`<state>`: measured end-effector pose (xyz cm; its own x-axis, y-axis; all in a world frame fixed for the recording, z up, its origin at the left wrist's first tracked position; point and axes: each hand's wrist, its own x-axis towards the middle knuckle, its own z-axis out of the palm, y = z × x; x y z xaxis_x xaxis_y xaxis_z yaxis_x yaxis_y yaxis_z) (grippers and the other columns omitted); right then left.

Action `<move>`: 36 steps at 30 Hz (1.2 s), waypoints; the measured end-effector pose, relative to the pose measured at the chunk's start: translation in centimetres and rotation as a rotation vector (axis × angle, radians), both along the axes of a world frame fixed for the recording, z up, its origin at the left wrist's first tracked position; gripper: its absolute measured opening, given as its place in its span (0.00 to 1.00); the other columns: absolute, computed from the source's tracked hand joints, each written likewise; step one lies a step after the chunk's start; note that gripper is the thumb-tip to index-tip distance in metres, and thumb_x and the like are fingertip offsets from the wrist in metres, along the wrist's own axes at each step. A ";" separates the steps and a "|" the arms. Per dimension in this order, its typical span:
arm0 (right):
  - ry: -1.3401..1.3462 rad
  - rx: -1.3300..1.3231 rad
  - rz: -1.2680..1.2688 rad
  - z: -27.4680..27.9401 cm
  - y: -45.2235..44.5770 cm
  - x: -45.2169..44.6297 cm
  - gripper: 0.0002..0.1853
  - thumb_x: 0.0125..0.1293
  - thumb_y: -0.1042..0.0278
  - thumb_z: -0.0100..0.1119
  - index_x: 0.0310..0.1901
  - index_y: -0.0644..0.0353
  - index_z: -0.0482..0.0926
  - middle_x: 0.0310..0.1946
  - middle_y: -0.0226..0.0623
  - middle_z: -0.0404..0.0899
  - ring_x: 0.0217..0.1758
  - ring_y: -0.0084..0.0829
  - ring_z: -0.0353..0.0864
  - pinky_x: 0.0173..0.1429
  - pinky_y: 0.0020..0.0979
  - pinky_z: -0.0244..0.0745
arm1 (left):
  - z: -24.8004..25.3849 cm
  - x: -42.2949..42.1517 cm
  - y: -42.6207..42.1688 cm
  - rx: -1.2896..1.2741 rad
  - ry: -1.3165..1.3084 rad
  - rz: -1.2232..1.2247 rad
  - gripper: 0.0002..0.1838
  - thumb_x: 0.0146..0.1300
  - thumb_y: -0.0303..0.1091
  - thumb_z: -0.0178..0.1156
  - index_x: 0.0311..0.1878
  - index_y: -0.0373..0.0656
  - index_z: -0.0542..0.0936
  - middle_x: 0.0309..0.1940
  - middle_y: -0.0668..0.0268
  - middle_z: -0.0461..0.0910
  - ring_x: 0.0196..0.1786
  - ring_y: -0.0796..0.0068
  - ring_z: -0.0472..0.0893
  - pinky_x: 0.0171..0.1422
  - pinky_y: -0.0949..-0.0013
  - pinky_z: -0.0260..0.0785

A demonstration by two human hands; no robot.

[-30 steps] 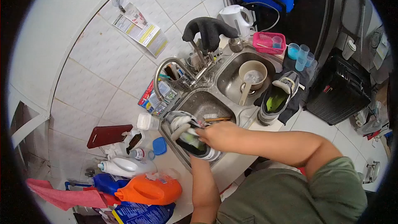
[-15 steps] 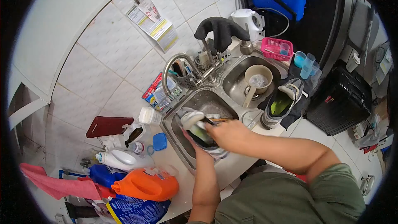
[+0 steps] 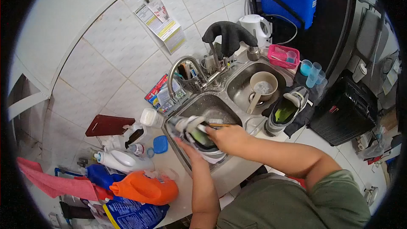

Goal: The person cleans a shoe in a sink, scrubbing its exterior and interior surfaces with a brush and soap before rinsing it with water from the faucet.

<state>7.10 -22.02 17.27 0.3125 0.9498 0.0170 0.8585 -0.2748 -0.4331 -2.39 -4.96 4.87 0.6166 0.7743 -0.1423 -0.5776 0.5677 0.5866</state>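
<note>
My left hand (image 3: pixel 190 150) is wrapped round the lower side of a grey and white sneaker (image 3: pixel 214 157), which is tilted over the left sink basin (image 3: pixel 182 161). Its opening, with a pale green lining, faces up. At that opening, my right hand (image 3: pixel 229 139) is closed; a small whitish piece shows by its fingertips, too blurred to name. Just beyond the fingers, a brush (image 3: pixel 215 121) with white bristles and a wooden handle lies in the basin. The matching sneaker (image 3: pixel 285 112) stands on dark cloth right of the sink.
A beige pan (image 3: pixel 263 82) sits in the right basin, under a curved faucet (image 3: pixel 186 59) side. Left of the sink stand an orange bottle (image 3: pixel 148 188), a white bottle (image 3: pixel 121 162) and a blue lid (image 3: pixel 160 144). A pink basket (image 3: pixel 283 56) and several blue-tinted cups (image 3: pixel 313 74) are at right.
The held sneaker and my right hand have shifted slightly left and down. A dark piece at my right fingertips earlier now appears whitish. The camera view has moved a little.
</note>
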 end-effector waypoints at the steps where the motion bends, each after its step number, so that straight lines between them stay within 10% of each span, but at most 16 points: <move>1: 0.046 -0.044 0.019 1.1 -2.0 -0.4 0.26 0.71 0.63 0.49 0.70 0.51 0.68 0.26 0.47 0.84 0.28 0.47 0.86 0.29 0.48 0.79 | 0.7 -0.6 0.5 0.044 -0.009 0.045 0.48 0.63 0.80 0.39 0.71 0.49 0.68 0.65 0.60 0.75 0.67 0.56 0.74 0.71 0.50 0.67; 11: 0.066 -0.040 0.020 2.9 -3.3 -1.0 0.24 0.71 0.63 0.50 0.67 0.59 0.70 0.27 0.48 0.84 0.29 0.49 0.86 0.33 0.48 0.79 | -2.2 -1.1 1.6 0.084 -0.178 -0.059 0.42 0.67 0.74 0.43 0.70 0.49 0.70 0.65 0.59 0.75 0.64 0.56 0.76 0.70 0.51 0.68; 18: 0.009 0.069 -0.027 0.6 1.4 0.1 0.21 0.68 0.65 0.52 0.61 0.62 0.74 0.34 0.53 0.85 0.36 0.49 0.88 0.37 0.48 0.81 | -3.5 2.6 -0.8 -0.106 -0.867 -0.504 0.41 0.65 0.72 0.49 0.69 0.49 0.71 0.64 0.60 0.75 0.66 0.57 0.74 0.74 0.51 0.62; 23: 0.136 0.009 -0.004 2.9 -3.6 -1.6 0.22 0.74 0.56 0.50 0.66 0.51 0.74 0.23 0.50 0.82 0.27 0.51 0.85 0.31 0.52 0.78 | -11.5 -0.3 5.1 -0.113 -0.305 -0.385 0.34 0.70 0.62 0.50 0.66 0.42 0.71 0.61 0.55 0.76 0.58 0.53 0.78 0.65 0.53 0.72; 26: 0.121 0.015 -0.048 3.1 -2.7 -1.8 0.22 0.74 0.55 0.50 0.65 0.52 0.74 0.25 0.51 0.83 0.27 0.53 0.85 0.31 0.54 0.77 | -7.4 1.3 2.4 -0.634 -0.386 -0.482 0.35 0.70 0.62 0.48 0.64 0.40 0.71 0.57 0.53 0.77 0.54 0.51 0.80 0.61 0.52 0.75; 33: 0.122 0.113 0.004 1.5 -1.2 -1.2 0.17 0.73 0.57 0.51 0.58 0.53 0.77 0.29 0.49 0.84 0.31 0.52 0.86 0.35 0.51 0.80 | -5.2 0.9 1.9 -0.104 -0.439 -0.406 0.27 0.72 0.58 0.46 0.59 0.44 0.75 0.56 0.59 0.78 0.55 0.61 0.79 0.63 0.58 0.73; 36: 0.054 0.152 -0.079 0.9 0.6 -0.2 0.17 0.73 0.56 0.51 0.55 0.53 0.80 0.29 0.49 0.84 0.33 0.51 0.86 0.37 0.50 0.80 | -3.1 3.8 0.3 -0.593 -0.987 -0.513 0.25 0.73 0.56 0.45 0.57 0.46 0.77 0.56 0.62 0.79 0.56 0.66 0.79 0.63 0.60 0.72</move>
<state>6.89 -21.40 18.14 0.3904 0.9100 0.1395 0.8111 -0.2683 -0.5198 1.40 -4.66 1.73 0.8685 0.3894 0.3066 -0.2588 0.8839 -0.3896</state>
